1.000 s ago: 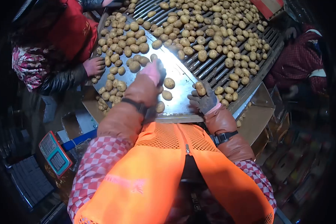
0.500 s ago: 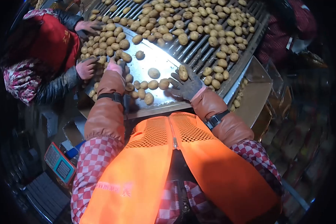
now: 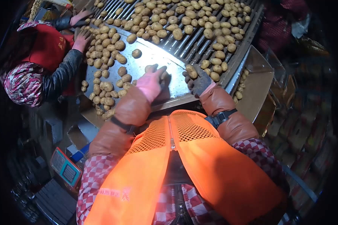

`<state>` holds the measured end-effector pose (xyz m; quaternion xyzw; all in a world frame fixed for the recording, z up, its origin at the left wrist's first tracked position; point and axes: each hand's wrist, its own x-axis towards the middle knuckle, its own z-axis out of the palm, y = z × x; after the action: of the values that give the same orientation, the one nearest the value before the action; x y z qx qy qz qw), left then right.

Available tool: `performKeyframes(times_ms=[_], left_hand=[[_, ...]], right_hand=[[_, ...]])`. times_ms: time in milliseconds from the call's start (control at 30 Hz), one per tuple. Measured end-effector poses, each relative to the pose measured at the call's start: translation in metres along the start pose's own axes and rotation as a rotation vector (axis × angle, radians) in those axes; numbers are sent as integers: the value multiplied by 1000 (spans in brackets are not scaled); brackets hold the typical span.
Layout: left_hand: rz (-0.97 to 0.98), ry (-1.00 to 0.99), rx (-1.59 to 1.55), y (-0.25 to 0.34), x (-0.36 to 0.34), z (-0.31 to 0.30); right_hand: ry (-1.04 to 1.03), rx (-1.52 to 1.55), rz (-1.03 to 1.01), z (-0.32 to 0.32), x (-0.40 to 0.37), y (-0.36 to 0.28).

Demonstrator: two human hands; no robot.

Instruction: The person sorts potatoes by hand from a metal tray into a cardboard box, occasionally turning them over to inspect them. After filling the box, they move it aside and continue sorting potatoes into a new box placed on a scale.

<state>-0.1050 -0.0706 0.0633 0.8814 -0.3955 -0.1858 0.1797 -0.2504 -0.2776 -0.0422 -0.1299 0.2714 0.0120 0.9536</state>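
The right hand (image 3: 199, 81) grasps a potato (image 3: 192, 71) within its grip; the left hand (image 3: 151, 81) I cannot tell. It has moved from the heap (image 3: 110, 47) toward the right hand.

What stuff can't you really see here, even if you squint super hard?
All in the head view:
- Under the left hand: the hand itself hides the palm side.
- Underside of the held potato: the right hand covers it.
- Far end of the roller bars: cut off by the top edge.
- Scale numbers: too small.
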Motion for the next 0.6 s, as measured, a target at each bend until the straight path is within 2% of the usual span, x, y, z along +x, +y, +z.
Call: performKeyframes(times_ms=[67, 133, 233, 267, 300, 367, 433, 500, 567, 600], left_hand=[[57, -22, 109, 11, 19, 13], [-84, -278, 321, 25, 34, 19], [-39, -261, 233, 29, 35, 24], [25, -341, 262, 42, 29, 9], [53, -340, 277, 40, 30, 14], [-9, -306, 462, 27, 35, 39], [11, -335, 535, 17, 42, 49], [36, -231, 519, 6, 43, 53], [66, -309, 405, -9, 55, 47], [37, -315, 357, 2, 53, 36]], right_hand=[[141, -98, -37, 29, -13, 2], [137, -108, -63, 40, -24, -1], [119, -70, -116, 41, -45, -6], [131, -74, -144, 39, -51, -9], [129, -62, -174, 37, -56, -11], [93, -167, -264, 28, -68, -12], [170, -135, -259, 20, -77, -13], [76, -162, -214, 2, -87, -13], [-2, -97, -245, -12, -104, -12], [4, -83, -251, -18, -114, -11]])
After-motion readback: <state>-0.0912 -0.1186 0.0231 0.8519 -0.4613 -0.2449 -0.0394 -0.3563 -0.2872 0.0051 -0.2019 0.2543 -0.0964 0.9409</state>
